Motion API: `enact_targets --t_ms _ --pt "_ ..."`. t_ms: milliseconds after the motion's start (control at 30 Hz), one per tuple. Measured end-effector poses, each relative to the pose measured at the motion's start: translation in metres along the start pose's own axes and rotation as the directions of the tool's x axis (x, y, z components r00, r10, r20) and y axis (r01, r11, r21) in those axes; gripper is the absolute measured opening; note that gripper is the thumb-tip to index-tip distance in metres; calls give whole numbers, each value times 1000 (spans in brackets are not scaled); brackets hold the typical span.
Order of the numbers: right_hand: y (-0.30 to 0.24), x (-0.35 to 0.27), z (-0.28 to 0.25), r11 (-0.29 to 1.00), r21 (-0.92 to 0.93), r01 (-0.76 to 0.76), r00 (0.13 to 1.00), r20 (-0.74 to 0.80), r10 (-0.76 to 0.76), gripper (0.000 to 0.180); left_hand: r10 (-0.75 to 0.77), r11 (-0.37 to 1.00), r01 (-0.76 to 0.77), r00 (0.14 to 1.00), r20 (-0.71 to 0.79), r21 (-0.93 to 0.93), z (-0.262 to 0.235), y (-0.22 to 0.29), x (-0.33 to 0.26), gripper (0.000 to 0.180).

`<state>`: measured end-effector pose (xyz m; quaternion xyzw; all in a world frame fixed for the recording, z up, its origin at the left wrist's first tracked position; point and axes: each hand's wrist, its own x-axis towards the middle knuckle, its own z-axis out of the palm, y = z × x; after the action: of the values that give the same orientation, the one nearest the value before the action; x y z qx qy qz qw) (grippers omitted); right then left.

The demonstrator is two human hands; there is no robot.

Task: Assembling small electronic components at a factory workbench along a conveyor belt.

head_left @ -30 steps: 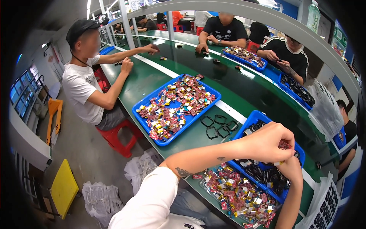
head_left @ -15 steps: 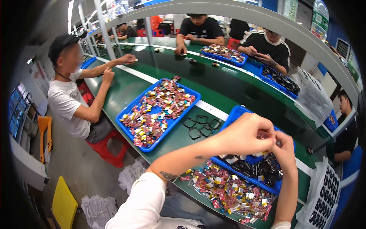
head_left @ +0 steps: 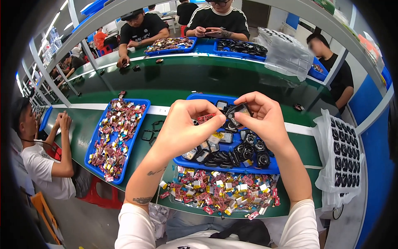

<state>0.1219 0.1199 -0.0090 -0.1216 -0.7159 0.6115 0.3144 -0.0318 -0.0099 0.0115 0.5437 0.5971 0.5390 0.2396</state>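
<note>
My left hand (head_left: 188, 126) pinches a small red circuit board (head_left: 205, 118) between thumb and fingertips. In my right hand (head_left: 265, 118) is a black plastic casing (head_left: 239, 111), gripped by thumb and fingers. The fingertips of both hands almost meet, with the board right beside the casing. Below them stands a blue tray (head_left: 207, 165) of black casings (head_left: 251, 145) and grey-faced units (head_left: 213, 143). On the near side of that tray lies a heap of red boards with wires and white and yellow parts (head_left: 224, 191).
Left of my arm stands a second blue tray (head_left: 146, 102) heaped with red boards; black frames (head_left: 148, 135) lie beside it. White trays of round black parts (head_left: 344, 151) are stacked at right. A grey shelf beam (head_left: 286, 9) crosses above. Co-workers sit left, opposite and far right.
The view has swung right, so the bench appears shifted left. My right hand now holds a black casing, not visible there before. The red board stays in my left hand.
</note>
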Motion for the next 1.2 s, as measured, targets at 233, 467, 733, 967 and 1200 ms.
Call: enact_targets --t_ms 233,467,733,967,1200 --pt "-4 -10 20 998 -55 35 998 -52 -38 22 36 999 -37 998 -53 -22 11 -11 -2 17" --pt "-1 -13 24 988 -110 107 990 -85 -116 21 18 999 -21 995 -94 -29 12 -10 -2 15" --pt "-7 -15 23 989 -132 67 994 -80 -78 22 34 999 -34 995 -91 2 12 -10 -2 15" --pt "-4 -16 28 977 -159 143 981 -109 -162 19 42 999 -38 991 -127 29 13 -9 -2 16" --pt "-5 -17 30 972 -153 177 972 -127 -197 17 55 998 -53 987 -149 17 15 -8 -3 15"
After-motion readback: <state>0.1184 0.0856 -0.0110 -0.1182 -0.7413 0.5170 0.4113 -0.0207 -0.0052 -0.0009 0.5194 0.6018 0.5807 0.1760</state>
